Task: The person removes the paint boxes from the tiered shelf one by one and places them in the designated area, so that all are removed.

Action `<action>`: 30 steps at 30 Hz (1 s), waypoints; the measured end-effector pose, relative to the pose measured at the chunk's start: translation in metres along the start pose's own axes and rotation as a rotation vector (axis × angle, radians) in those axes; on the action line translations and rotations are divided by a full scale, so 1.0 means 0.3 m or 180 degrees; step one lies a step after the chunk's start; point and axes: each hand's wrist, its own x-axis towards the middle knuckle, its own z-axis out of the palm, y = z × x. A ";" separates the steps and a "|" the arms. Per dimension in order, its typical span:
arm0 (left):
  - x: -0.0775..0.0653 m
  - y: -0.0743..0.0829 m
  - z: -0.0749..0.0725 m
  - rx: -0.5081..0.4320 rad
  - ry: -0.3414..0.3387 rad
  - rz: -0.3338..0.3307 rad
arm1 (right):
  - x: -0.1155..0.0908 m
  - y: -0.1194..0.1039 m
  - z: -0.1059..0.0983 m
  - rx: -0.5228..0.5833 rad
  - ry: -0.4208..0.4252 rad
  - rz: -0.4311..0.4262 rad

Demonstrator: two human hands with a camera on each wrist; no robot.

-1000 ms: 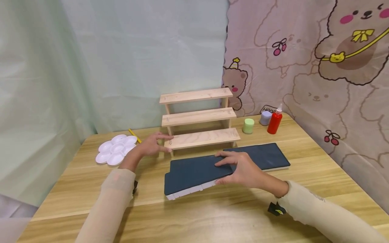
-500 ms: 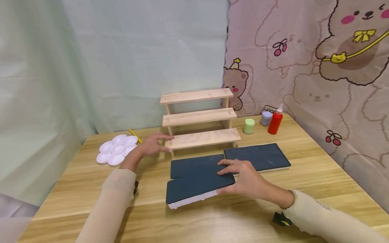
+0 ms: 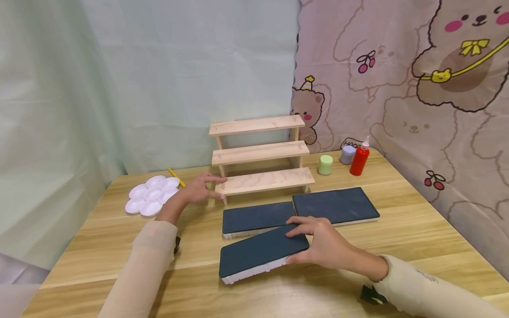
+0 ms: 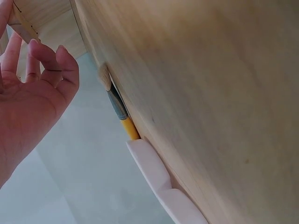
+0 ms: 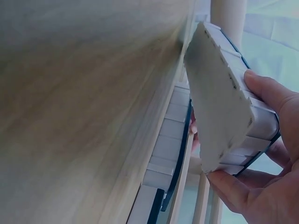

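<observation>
My right hand grips the right end of a flat white box with a dark blue lid, fingers on the lid and thumb at the near lower edge. In the right wrist view the box's rough whitish underside is turned toward the camera, tilted off the table. Right behind it lies a second dark-lidded box, and a third similar box lies to its right. My left hand is at the left end of the lowest step of a three-tier wooden rack, its extended fingers touching the wood.
On the left lies a white flower-shaped palette, with a yellow-handled brush beside it. A green jar, a bluish jar and a red bottle stand back right. Curtains hang behind the wooden table.
My right hand has drawn the held box toward me, off the box behind it, exposing that one's lid and front side. The left hand has stayed at the rack.
</observation>
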 end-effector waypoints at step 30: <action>-0.005 0.009 -0.006 0.0025 -0.0012 0.0033 | -0.001 0.034 0.044 -0.0215 -0.0127 0.0112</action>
